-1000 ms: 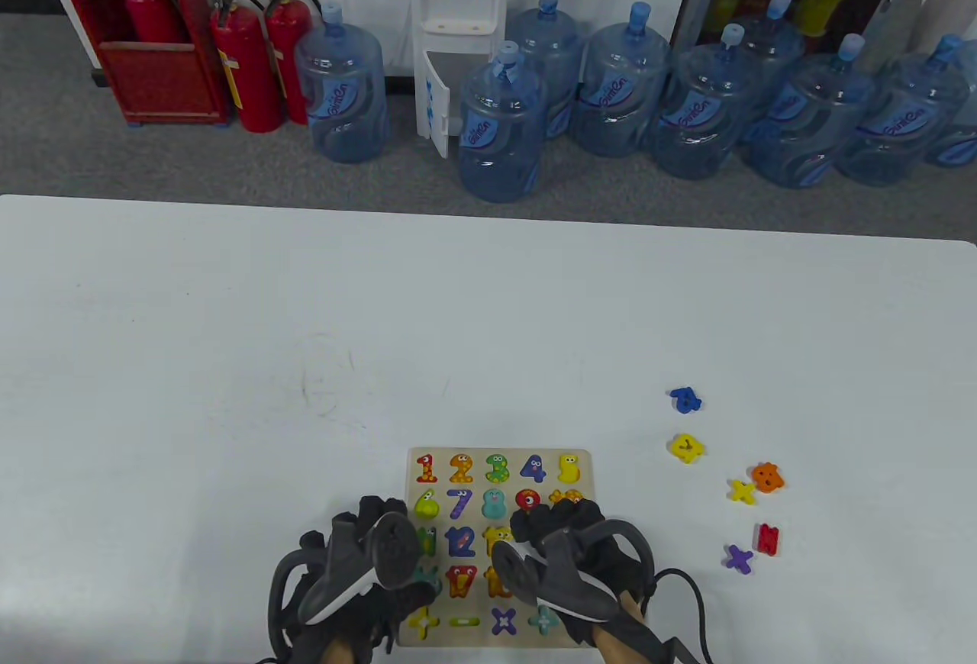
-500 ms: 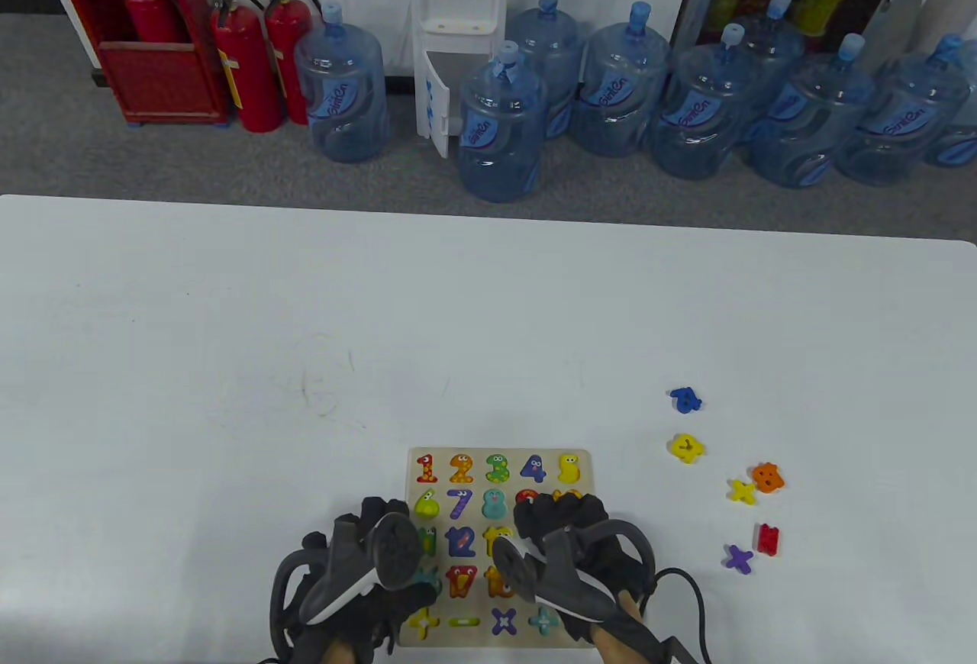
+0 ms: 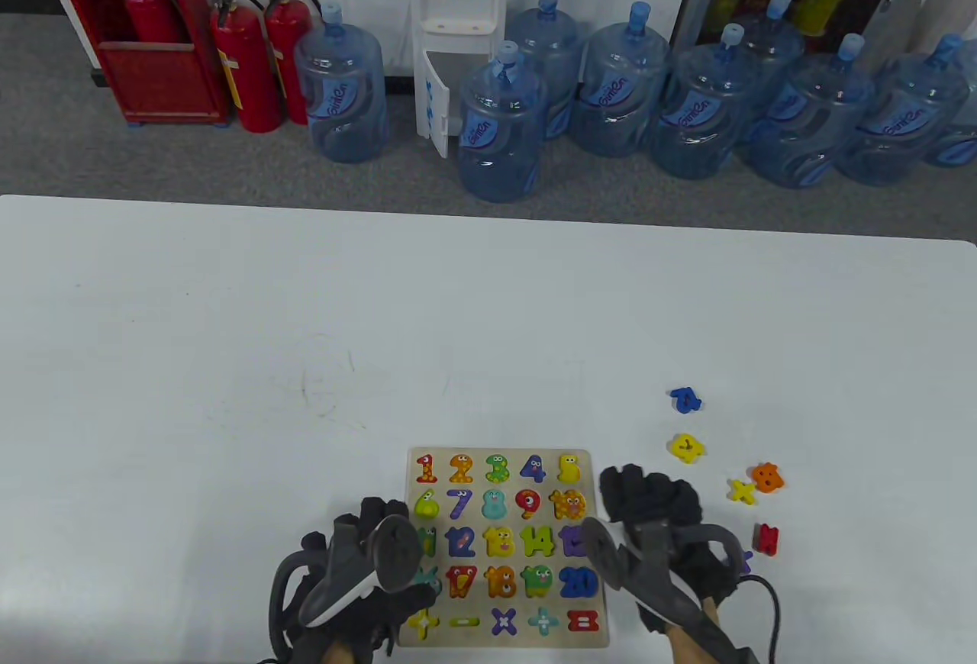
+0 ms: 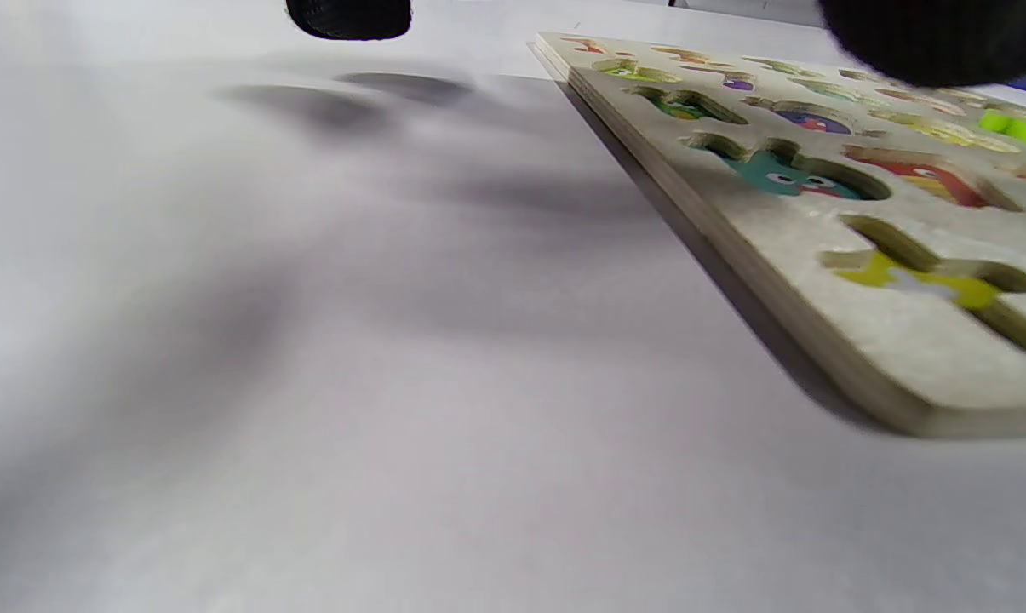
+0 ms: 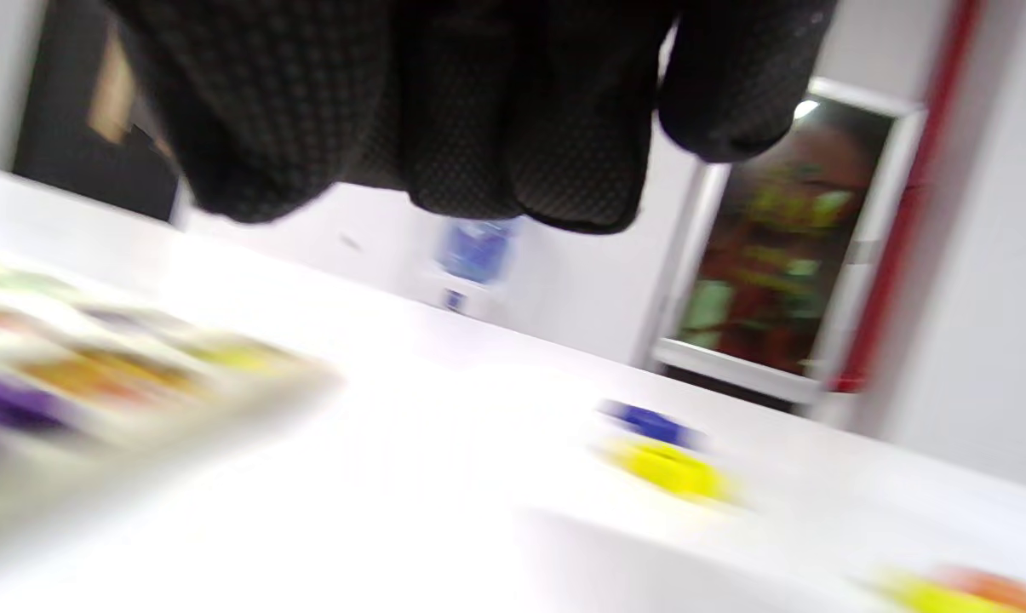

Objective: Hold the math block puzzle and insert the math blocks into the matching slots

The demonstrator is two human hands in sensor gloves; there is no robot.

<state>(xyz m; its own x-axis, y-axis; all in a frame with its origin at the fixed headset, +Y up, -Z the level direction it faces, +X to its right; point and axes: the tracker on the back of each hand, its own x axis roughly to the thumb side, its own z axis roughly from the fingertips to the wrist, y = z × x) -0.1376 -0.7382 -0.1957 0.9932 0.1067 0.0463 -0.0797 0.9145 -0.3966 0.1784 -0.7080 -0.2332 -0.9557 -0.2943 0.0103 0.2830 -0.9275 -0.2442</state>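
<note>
The wooden puzzle board (image 3: 588, 465) lies flat near the table's front edge, with coloured number blocks in many slots. It also shows in the left wrist view (image 4: 785, 247), with several slots empty. My left hand (image 3: 374, 542) rests on the board's left edge. My right hand (image 3: 649, 500) hovers just right of the board, fingers curled, holding nothing that I can see. Loose blocks lie to the right: a blue one (image 3: 685, 399), a yellow one (image 3: 687, 448), an orange one (image 3: 768, 477), a yellow cross (image 3: 741, 491) and a red one (image 3: 765, 539). The right wrist view is blurred.
The white table (image 3: 305, 328) stretches far back and left of the board. Several water jugs (image 3: 500, 130), fire extinguishers (image 3: 248, 65) and a dispenser stand on the floor beyond the table's far edge.
My right hand has lifted off the board's middle and moved right, uncovering the blocks in the right columns. My left hand and the board have not moved.
</note>
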